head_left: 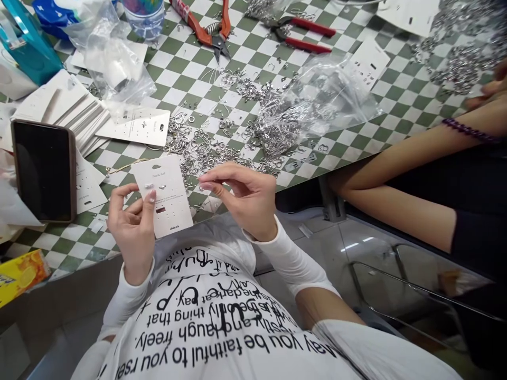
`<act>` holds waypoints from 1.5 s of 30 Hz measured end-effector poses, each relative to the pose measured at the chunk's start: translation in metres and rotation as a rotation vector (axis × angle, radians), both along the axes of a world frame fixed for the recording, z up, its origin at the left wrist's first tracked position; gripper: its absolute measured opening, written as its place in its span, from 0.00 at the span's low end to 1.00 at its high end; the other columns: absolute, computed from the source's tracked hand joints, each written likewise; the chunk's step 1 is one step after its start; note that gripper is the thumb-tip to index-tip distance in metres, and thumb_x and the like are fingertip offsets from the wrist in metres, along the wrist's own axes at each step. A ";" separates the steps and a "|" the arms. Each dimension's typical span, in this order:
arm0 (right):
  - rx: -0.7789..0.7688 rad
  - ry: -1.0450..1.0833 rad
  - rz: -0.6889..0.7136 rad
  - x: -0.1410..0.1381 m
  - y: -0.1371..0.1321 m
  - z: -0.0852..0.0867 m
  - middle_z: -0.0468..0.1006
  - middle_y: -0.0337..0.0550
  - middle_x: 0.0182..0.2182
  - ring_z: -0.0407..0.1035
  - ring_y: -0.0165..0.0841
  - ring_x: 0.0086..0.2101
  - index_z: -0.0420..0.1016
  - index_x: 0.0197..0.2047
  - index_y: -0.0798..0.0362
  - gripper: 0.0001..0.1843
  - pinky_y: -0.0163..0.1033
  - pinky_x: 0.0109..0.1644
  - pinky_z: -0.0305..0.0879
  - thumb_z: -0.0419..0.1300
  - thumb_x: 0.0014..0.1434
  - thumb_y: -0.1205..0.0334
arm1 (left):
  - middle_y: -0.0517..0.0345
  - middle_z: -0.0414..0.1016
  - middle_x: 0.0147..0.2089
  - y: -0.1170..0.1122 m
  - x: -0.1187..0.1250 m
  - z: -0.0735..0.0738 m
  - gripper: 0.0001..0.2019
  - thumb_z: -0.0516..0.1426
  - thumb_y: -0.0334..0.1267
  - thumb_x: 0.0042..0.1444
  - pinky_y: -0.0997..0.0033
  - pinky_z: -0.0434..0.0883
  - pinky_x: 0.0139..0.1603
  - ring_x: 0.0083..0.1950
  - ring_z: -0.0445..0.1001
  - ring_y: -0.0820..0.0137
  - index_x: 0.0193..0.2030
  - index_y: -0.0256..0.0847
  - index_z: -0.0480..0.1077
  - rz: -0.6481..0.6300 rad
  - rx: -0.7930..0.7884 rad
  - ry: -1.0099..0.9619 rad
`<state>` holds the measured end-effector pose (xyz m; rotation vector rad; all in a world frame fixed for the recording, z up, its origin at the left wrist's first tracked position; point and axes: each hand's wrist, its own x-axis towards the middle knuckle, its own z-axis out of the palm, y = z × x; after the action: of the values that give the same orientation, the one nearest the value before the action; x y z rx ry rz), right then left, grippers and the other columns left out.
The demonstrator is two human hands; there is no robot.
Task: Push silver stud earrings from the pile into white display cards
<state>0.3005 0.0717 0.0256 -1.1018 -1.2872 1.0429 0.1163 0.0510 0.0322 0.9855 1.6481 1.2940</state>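
My left hand (pixel 132 224) grips a white earring card (pixel 166 203) by its left edge, thumb pressed on its face near two small silver pieces mounted on it. My right hand (pixel 241 198) hovers just right of the card, thumb and forefinger pinched together on something too small to make out. Both hands are over the near edge of the green-and-white checked table (pixel 356 142). A heap of small silver earring parts (pixel 206 148) lies just beyond the card.
A dark phone (pixel 43 169) lies at left on stacked white cards (pixel 67 105). Clear plastic bags (pixel 332 95) cover more silver parts. Red pliers (pixel 301 34) and orange pliers (pixel 206 29) lie at the back. Another person's arm (pixel 404 153) rests at right.
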 end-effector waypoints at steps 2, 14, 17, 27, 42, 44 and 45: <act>0.103 -0.075 -0.036 -0.008 0.003 -0.003 0.81 0.40 0.36 0.75 0.33 0.38 0.83 0.40 0.43 0.05 0.42 0.39 0.74 0.68 0.61 0.64 | 0.58 0.79 0.30 -0.001 0.005 0.005 0.15 0.67 0.44 0.58 0.79 0.63 0.18 0.20 0.72 0.75 0.44 0.42 0.68 -0.044 -0.018 -0.002; 0.346 -0.168 -0.092 -0.020 0.017 -0.020 0.72 0.39 0.35 0.70 0.29 0.37 0.83 0.40 0.48 0.07 0.38 0.38 0.73 0.67 0.61 0.69 | 0.60 0.80 0.28 -0.002 0.009 0.010 0.17 0.67 0.44 0.58 0.80 0.68 0.16 0.18 0.73 0.74 0.45 0.43 0.66 -0.180 -0.053 -0.162; 0.343 -0.158 -0.077 -0.019 0.017 -0.021 0.72 0.39 0.35 0.70 0.28 0.37 0.83 0.40 0.50 0.08 0.37 0.38 0.72 0.67 0.61 0.72 | 0.60 0.81 0.29 -0.002 0.009 0.010 0.16 0.67 0.43 0.58 0.80 0.69 0.16 0.19 0.73 0.73 0.46 0.43 0.66 -0.170 -0.047 -0.183; 0.492 -0.416 -0.036 -0.012 0.018 -0.021 0.72 0.41 0.36 0.68 0.30 0.37 0.82 0.46 0.49 0.08 0.38 0.37 0.71 0.64 0.64 0.69 | 0.58 0.82 0.31 -0.002 0.007 0.010 0.16 0.67 0.42 0.59 0.79 0.70 0.17 0.21 0.77 0.71 0.46 0.43 0.66 -0.154 -0.037 -0.225; 0.812 -0.638 -0.055 0.011 0.030 -0.020 0.76 0.37 0.35 0.69 0.32 0.37 0.76 0.53 0.37 0.12 0.42 0.38 0.67 0.61 0.68 0.62 | 0.57 0.78 0.28 0.003 -0.007 0.002 0.21 0.55 0.58 0.65 0.76 0.65 0.19 0.25 0.74 0.73 0.45 0.44 0.78 -0.184 0.071 -0.132; 0.678 -0.475 -0.061 0.006 0.028 -0.014 0.75 0.38 0.33 0.69 0.30 0.35 0.78 0.48 0.43 0.08 0.40 0.37 0.66 0.61 0.68 0.64 | 0.50 0.81 0.44 0.007 -0.009 -0.005 0.33 0.47 0.68 0.64 0.71 0.75 0.34 0.40 0.79 0.68 0.51 0.44 0.80 -0.183 0.245 -0.103; 0.565 -0.384 -0.037 0.003 0.026 -0.011 0.74 0.38 0.33 0.68 0.29 0.34 0.79 0.45 0.46 0.06 0.39 0.36 0.65 0.61 0.68 0.65 | 0.48 0.79 0.53 0.009 -0.009 -0.009 0.37 0.46 0.72 0.61 0.66 0.78 0.46 0.50 0.78 0.63 0.56 0.45 0.78 -0.216 0.299 -0.135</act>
<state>0.3030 0.0977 0.0150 -0.8986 -1.7226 0.3952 0.1070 0.0595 0.0230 1.1891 1.2314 1.4489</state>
